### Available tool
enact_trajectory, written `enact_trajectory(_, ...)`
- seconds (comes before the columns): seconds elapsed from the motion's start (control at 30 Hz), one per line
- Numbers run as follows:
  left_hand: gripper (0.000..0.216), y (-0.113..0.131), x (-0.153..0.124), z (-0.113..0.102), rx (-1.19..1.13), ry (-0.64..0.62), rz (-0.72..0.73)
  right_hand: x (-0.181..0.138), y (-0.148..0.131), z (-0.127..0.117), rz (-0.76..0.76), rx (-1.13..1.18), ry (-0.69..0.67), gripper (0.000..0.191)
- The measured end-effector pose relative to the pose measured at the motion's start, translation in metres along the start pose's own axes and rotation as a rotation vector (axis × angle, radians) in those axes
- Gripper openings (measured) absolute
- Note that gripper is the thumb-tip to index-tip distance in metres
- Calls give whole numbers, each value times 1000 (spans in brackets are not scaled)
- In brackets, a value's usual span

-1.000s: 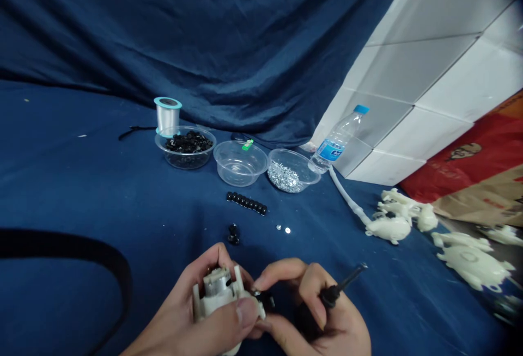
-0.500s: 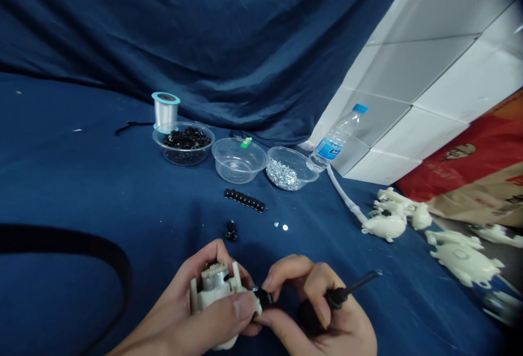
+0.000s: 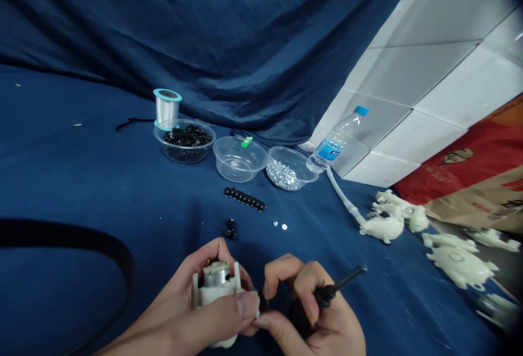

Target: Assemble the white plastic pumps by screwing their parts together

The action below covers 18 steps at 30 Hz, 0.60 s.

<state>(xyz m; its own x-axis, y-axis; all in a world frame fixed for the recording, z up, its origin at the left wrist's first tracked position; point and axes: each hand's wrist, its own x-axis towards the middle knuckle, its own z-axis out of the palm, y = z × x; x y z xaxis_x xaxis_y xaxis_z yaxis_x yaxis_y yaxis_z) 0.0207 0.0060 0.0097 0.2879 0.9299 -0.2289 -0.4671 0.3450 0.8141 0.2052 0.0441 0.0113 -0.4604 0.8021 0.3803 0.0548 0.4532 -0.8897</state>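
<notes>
My left hand [image 3: 180,304] is shut around a white plastic housing [image 3: 212,297] with a small metal motor [image 3: 216,274] seated in its top. My right hand [image 3: 322,304] grips a black-handled tool with a thin dark shaft [image 3: 341,282] pointing up and to the right. A small black part [image 3: 264,302] sits between my hands, partly hidden by my fingers. Both hands touch the housing's right end or come very close to it, though my fingers hide the exact contact.
Blue cloth covers the surface. Beyond my hands lie black beads [image 3: 244,198], a spool of clear line [image 3: 166,108], and clear bowls [image 3: 239,159] of black and silver pieces. A water bottle [image 3: 335,142], white tiles [image 3: 429,78], and pale molded figures [image 3: 384,228] stand to the right.
My right hand and the tool have shifted slightly left, and the black part is more hidden by my fingers. The view has tilted a little, and the objects on the cloth have not moved.
</notes>
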Motion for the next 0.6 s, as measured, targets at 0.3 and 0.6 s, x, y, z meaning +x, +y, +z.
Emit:
enact_trajectory(0.3, 53, 5, -1, 7, -57, 65, -22, 2, 6, -5, -29, 131, -71, 35)
enact_trajectory(0.6, 49, 10, 2, 6, -184, 60, -52, 1, 4, 7, 27, 267, 76, 27)
